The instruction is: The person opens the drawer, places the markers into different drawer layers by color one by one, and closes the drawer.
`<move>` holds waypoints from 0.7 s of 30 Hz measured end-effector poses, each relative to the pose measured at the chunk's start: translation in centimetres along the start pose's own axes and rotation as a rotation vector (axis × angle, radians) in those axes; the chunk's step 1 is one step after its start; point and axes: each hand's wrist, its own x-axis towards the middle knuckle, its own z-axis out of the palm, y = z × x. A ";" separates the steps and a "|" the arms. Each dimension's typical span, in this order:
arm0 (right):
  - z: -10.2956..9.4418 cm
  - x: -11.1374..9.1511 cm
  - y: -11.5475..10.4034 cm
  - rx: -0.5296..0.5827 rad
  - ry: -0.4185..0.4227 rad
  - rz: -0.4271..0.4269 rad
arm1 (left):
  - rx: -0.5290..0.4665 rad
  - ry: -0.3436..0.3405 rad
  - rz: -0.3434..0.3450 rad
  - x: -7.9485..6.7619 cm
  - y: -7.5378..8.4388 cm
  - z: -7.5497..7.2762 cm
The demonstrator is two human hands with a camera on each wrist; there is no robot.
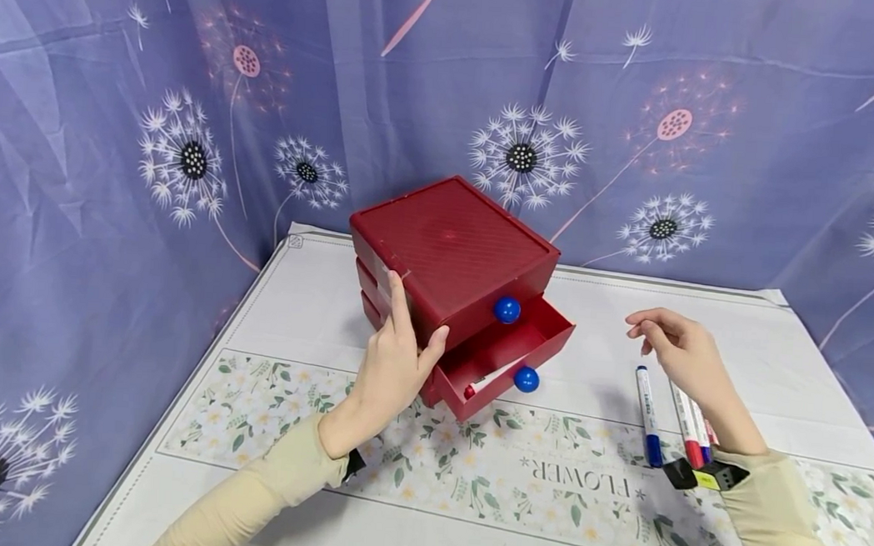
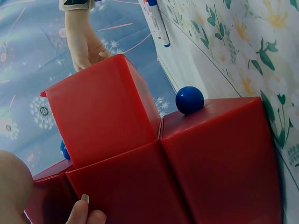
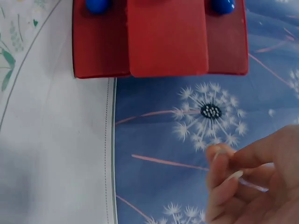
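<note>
pale yellow sleeves (image 1: 789, 528) reach in over a white tablecloth (image 1: 293, 298) crossed by a floral band (image 1: 455, 474), the word flower printed upside down on it. a violet-blue curtain (image 1: 418, 96) patterned with dandelions hangs at the left and behind. the red drawer unit (image 1: 453, 257) stands towards the back, its middle drawer (image 1: 552, 349) pulled out with a marker (image 1: 488, 379) inside. the left hand (image 1: 390, 362) touches the unit's side, fingers apart; the right hand (image 1: 683, 355), fingers loosely bent around nothing visible, hovers near loose markers (image 1: 646, 411).
</note>
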 end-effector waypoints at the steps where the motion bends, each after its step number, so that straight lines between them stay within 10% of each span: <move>1: -0.3 0.0 0.2 -0.006 -0.017 0.022 | 0.000 0.001 0.001 0.0 0.0 0.0; 21: -3.6 -0.8 5.0 -0.215 -0.477 0.289 | 0.009 0.023 0.003 0.1 -0.2 0.1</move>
